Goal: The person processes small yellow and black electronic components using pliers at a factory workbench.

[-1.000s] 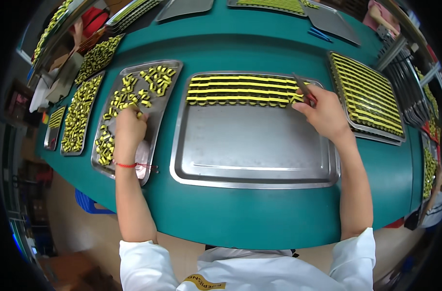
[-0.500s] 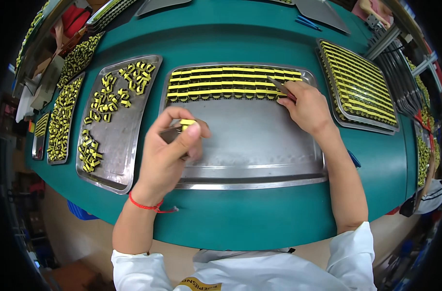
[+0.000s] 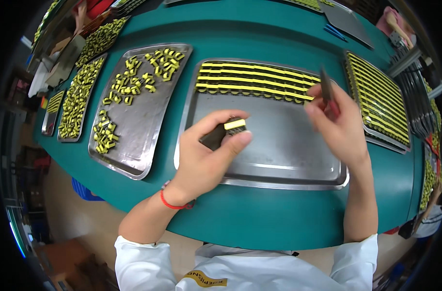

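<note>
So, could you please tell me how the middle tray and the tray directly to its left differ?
The middle tray holds its yellow-and-dark parts in neat rows along the far edge, while the left tray has them loose in scattered clumps. The middle tray's long side runs left to right; the left tray's runs from near to far. Both are metal, with raised rims and much bare bottom showing.
</note>
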